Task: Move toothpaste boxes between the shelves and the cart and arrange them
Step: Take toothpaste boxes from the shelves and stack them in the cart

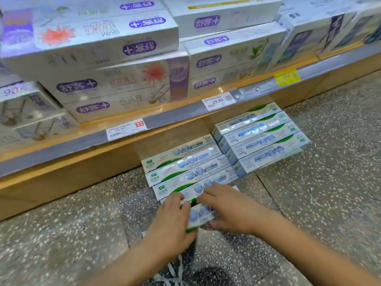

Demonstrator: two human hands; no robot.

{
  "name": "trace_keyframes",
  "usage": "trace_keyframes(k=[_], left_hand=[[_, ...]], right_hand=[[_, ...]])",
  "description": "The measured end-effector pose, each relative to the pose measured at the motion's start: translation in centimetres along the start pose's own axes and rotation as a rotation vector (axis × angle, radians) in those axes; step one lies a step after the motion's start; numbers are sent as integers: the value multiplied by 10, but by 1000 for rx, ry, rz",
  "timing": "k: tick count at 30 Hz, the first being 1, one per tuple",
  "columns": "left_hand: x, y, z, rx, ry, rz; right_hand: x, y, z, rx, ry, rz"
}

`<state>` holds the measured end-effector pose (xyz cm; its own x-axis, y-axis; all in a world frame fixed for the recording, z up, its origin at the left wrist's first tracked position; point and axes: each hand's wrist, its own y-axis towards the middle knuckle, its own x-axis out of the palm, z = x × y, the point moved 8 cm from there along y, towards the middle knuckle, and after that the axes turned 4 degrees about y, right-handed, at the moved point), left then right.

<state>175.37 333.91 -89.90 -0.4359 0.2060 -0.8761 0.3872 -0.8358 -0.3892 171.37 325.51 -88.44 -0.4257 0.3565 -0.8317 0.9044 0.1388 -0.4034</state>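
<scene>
My left hand [175, 221] and right hand [228, 211] both clasp one toothpaste box [199, 213] on the floor [329, 182], nearest of its row [189, 164]; pushing it skewed could, I judge, shove the boxes beyond my fingers askew.

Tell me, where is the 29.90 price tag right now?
The 29.90 price tag sits on the grey shelf edge, right of centre in the head view, just above the right-hand group of green-and-white boxes on the floor.
</scene>
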Motion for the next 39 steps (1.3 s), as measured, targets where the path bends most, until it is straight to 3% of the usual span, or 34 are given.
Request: trace_keyframes(k=[10, 13, 20, 28, 33, 35, 38, 39], left_hand=[[31, 33, 9, -12, 253, -16], [36, 36, 4, -20, 240, 81], [31, 48, 3, -91, 198, 113], [30, 49, 15, -111, 282, 34], [32, 35, 15, -78, 264, 25], [29, 24, 15, -24, 264, 26], [7, 9, 13, 42, 284, 203], [0, 5, 11, 37, 282, 187]], right_hand=[[22, 12, 35, 47, -150, 5], [26, 11, 41, 73, -131, -10], [24, 15, 55, 129, -217, -38], [25, 25, 30, 96, -636, 31], [34, 11, 27, 139, -507, 24], [31, 3, 19, 114, -422, 112], [15, -8, 9, 58, -276, 297], [8, -9, 6, 45, -258, 343]])
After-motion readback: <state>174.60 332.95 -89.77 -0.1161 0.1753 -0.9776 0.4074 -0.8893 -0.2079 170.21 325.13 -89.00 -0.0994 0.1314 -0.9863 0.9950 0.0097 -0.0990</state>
